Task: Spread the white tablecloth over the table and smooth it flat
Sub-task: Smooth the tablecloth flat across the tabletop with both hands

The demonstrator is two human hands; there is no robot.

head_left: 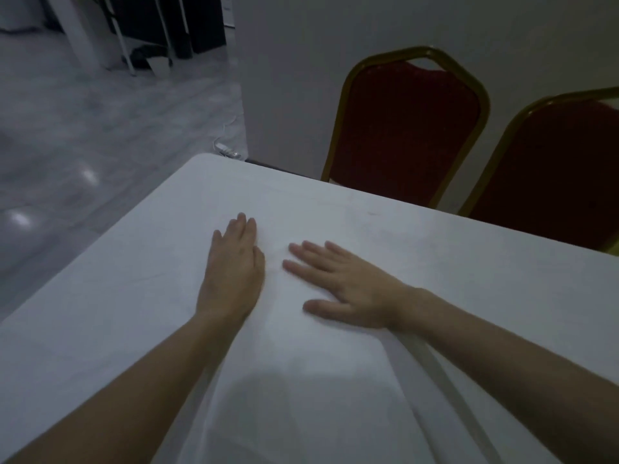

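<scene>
The white tablecloth [134,279] covers the table from the far left corner down to the near edge. My left hand [232,269] lies flat on the cloth near the middle, fingers straight and together, pointing away from me. My right hand [345,284] presses flat on the cloth beside it, fingers spread and pointing left. Between and below my forearms the cloth bulges in a soft fold, and a long crease [445,373] runs along under my right forearm toward the near edge.
Two red chairs with gold frames [405,128] [552,175] stand against the table's far side. A white wall [301,78] rises behind them. Grey tiled floor [83,145] lies to the left, with a white power strip [227,150] near the table's far corner.
</scene>
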